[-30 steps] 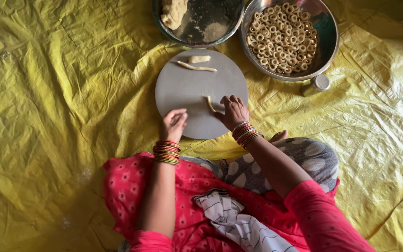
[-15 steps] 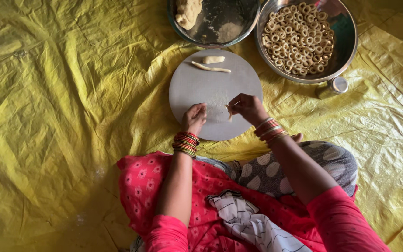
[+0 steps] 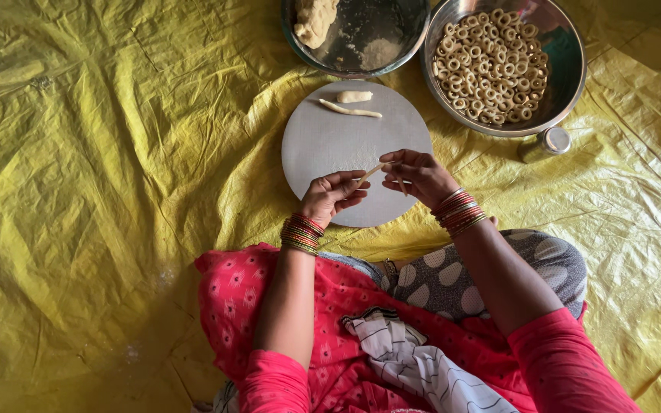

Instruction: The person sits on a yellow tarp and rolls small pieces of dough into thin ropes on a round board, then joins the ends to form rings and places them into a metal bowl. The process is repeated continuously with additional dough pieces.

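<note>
Two steel bowls are sitting beyond the round board (image 3: 330,145): one (image 3: 568,76) carrying dough rings, one (image 3: 392,46) carrying a dough lump. Over the board's near edge, your left hand (image 3: 334,195) and right hand (image 3: 418,176) are pinching a thin dough strip (image 3: 371,171) between them.

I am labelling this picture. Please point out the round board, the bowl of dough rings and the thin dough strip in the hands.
round board (image 3: 330,149), head view, bare centre.
bowl of dough rings (image 3: 568,73), head view, right inner wall.
thin dough strip (image 3: 371,172), head view, its middle.
</note>
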